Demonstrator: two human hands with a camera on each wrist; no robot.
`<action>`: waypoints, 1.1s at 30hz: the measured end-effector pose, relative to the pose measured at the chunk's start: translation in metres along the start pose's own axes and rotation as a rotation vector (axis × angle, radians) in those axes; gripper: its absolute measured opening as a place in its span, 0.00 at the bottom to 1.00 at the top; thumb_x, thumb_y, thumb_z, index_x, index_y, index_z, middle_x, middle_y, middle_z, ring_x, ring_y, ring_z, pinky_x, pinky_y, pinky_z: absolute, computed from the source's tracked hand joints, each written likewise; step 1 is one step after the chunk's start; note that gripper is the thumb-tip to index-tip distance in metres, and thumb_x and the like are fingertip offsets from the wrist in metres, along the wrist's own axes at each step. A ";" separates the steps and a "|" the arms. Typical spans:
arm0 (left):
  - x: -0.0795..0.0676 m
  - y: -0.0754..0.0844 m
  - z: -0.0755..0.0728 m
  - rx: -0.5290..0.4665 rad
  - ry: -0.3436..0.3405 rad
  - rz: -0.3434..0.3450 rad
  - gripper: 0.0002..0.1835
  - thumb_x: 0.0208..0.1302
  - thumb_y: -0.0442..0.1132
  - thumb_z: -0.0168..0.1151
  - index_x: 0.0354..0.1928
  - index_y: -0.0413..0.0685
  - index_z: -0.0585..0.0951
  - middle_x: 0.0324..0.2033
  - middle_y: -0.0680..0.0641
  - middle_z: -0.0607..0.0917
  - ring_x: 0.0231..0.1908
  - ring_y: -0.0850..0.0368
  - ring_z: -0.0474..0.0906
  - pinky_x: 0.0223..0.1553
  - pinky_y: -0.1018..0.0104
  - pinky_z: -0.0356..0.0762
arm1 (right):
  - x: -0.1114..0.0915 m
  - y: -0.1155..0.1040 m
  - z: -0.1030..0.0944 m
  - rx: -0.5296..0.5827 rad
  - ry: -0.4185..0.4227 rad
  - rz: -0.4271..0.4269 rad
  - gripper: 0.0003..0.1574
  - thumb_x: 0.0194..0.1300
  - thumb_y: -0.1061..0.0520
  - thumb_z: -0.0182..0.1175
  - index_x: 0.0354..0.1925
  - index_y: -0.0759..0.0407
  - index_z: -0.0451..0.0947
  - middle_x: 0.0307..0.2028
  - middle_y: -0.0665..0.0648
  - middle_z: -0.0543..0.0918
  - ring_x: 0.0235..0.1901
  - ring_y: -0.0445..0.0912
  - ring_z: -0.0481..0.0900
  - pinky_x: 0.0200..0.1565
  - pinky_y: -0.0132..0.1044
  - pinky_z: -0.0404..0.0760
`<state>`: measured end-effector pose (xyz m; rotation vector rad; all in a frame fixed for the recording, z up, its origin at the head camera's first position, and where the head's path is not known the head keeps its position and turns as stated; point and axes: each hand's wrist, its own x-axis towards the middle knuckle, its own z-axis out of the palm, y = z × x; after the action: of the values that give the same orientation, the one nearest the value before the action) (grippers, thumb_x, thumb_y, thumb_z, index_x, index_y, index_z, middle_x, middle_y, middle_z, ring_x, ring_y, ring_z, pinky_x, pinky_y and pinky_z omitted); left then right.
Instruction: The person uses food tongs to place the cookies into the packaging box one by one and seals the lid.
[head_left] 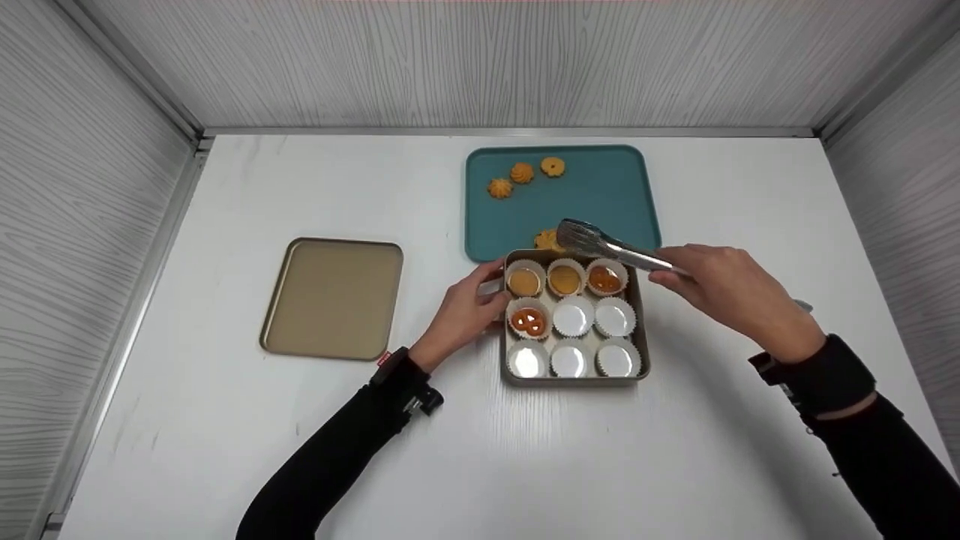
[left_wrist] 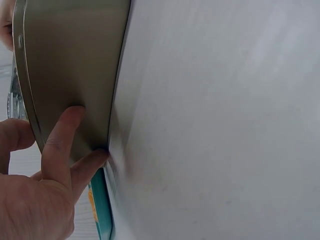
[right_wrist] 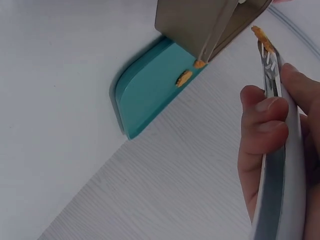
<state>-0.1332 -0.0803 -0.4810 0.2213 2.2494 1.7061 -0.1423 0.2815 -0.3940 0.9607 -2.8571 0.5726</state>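
A square metal box (head_left: 574,382) holds rows of white paper baking cups. Tan and glossy brown cookies sit in the three far cups and the middle-left cup (head_left: 529,319); white bottoms show in the others. At the box's left side, my left hand (head_left: 463,313) presses fingertips (left_wrist: 72,116) against the outer wall. My right hand (head_left: 724,285) grips metal tongs (head_left: 622,251) over the far right part of the box. Between the tongs' tips is a golden cookie (right_wrist: 263,39), overlapping the box's far rim in the head view.
Behind the box lies a teal tray (head_left: 600,187) with three cookies (head_left: 522,172) near its far left corner. A shallow square gold lid (head_left: 334,300) rests on the white table (head_left: 420,465) at the left. Grey wood-grain panels (head_left: 480,67) enclose the back and sides.
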 end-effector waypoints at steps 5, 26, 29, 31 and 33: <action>0.000 0.000 0.000 0.008 0.005 -0.001 0.32 0.75 0.37 0.58 0.79 0.47 0.65 0.71 0.39 0.72 0.63 0.43 0.79 0.52 0.61 0.85 | -0.020 0.003 -0.011 0.072 -0.056 0.021 0.09 0.70 0.55 0.69 0.47 0.55 0.87 0.26 0.43 0.80 0.25 0.38 0.71 0.28 0.33 0.72; 0.003 -0.002 0.003 0.037 0.019 0.010 0.32 0.75 0.38 0.57 0.79 0.48 0.65 0.70 0.39 0.74 0.62 0.43 0.80 0.55 0.62 0.84 | -0.044 -0.015 -0.011 0.032 -0.297 0.077 0.09 0.73 0.48 0.65 0.42 0.51 0.86 0.26 0.39 0.79 0.26 0.35 0.72 0.30 0.32 0.75; 0.002 -0.002 0.003 0.025 0.013 0.014 0.32 0.75 0.38 0.57 0.79 0.47 0.65 0.70 0.39 0.73 0.62 0.43 0.80 0.56 0.61 0.83 | -0.043 -0.016 -0.009 0.039 -0.312 0.080 0.08 0.74 0.47 0.65 0.39 0.49 0.84 0.25 0.39 0.75 0.25 0.35 0.69 0.28 0.30 0.71; 0.000 -0.002 0.002 0.013 0.011 0.020 0.32 0.75 0.37 0.57 0.78 0.46 0.65 0.71 0.38 0.73 0.62 0.42 0.80 0.57 0.60 0.83 | -0.043 -0.017 -0.007 0.049 -0.317 0.076 0.09 0.74 0.47 0.64 0.37 0.47 0.83 0.24 0.39 0.74 0.25 0.35 0.69 0.27 0.30 0.70; -0.001 -0.002 0.001 0.008 0.008 0.018 0.32 0.75 0.37 0.57 0.78 0.46 0.65 0.71 0.38 0.73 0.62 0.42 0.80 0.56 0.60 0.84 | -0.043 -0.017 -0.005 0.058 -0.327 0.071 0.10 0.75 0.46 0.63 0.36 0.47 0.83 0.24 0.39 0.74 0.25 0.35 0.68 0.27 0.30 0.69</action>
<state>-0.1320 -0.0805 -0.4826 0.2382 2.2667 1.7101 -0.0977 0.2950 -0.3917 1.0539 -3.1889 0.5534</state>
